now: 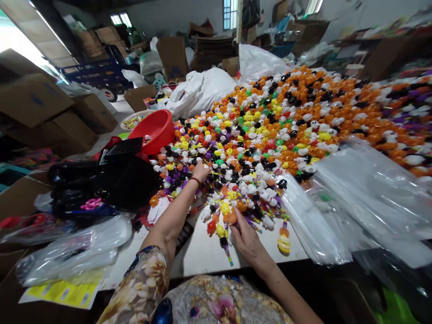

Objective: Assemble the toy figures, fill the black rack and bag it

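A large heap of small plastic figures (256, 130) in orange, white, black, yellow, green and purple covers the white tabletop (192, 256). My left hand (201, 171) reaches into the heap's near left part; its fingers are bent down among the pieces, and whatever they grip is hidden. Closer to me, my right hand (248, 238) has its fingers and thumb around an orange figure (230, 217) at the heap's front edge. Just left of it lie sticks with bright stripes, topped by figures, one a striped stick (229, 256) pointing toward me. A yellow-and-orange figure stick (284, 240) lies apart at right.
A red basin (155, 130) tilts at the heap's left, beside black bags (124, 175). Clear plastic bags (313, 220) lie at right, with more clear bags (84, 243) at front left. Cardboard boxes (37, 99) stand at left. White sacks (202, 90) sit behind the heap.
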A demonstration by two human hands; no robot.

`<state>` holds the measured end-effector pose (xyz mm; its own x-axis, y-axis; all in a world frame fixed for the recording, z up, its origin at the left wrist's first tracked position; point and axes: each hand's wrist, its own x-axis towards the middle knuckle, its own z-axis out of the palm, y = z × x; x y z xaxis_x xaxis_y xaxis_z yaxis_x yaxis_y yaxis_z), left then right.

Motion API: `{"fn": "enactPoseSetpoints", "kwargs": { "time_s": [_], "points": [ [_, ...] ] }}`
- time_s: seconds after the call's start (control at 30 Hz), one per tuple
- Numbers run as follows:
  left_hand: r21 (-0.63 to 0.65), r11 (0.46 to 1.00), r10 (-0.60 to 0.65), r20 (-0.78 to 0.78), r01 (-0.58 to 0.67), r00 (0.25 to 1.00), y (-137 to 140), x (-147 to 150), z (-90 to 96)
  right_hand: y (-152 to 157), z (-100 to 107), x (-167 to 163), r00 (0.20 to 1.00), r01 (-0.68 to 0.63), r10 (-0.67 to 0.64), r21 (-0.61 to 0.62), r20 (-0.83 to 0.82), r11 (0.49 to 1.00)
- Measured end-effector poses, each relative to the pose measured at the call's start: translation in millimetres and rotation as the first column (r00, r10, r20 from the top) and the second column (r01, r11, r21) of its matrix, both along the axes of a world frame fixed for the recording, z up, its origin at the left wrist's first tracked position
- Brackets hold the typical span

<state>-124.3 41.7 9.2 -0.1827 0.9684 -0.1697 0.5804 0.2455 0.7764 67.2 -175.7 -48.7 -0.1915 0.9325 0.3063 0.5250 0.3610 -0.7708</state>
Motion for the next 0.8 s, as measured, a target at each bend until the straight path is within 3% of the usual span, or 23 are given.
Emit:
{"fn": "enactPoseSetpoints", "kwargs": {
  "time_s": [0.17,0.2,0.3,0.37,0.57,0.8],
  "points": [
    [0.007,1.000,-0.002,0.370,-0.001,0.929,-56.3,2.9,0.5,3.1,11.4,10.2,1.000,0.022,-0.021,0.066,-0.017,0.998],
    [-0.004,1.000,-0.015,0.466,0.019,0.885,-72.2,3.9,0.3,4.6,15.5,10.5,1.000,0.013,-0.011,0.089,-0.023,0.996],
    [-0.014,0.994,-0.057,0.768,0.106,0.638,-118.7,8.4,1.2,8.7,27.8,7.4,1.000,0.005,-0.002,0.149,-0.021,0.989],
    [-0.009,0.991,-0.070,0.818,0.135,0.571,-143.0,11.9,2.7,10.3,33.5,4.0,1.000,0.013,-0.016,0.191,0.017,0.981],
    [0.015,0.991,-0.096,0.779,0.135,0.619,-173.0,19.1,-0.6,7.0,35.1,-1.8,0.982,0.023,-0.081,0.318,0.172,0.948],
    [0.097,0.983,-0.183,0.618,0.157,0.765,-177.1,20.7,-11.5,0.0,39.6,4.0,0.949,-0.035,-0.078,0.348,0.305,0.937]
  ]
}}
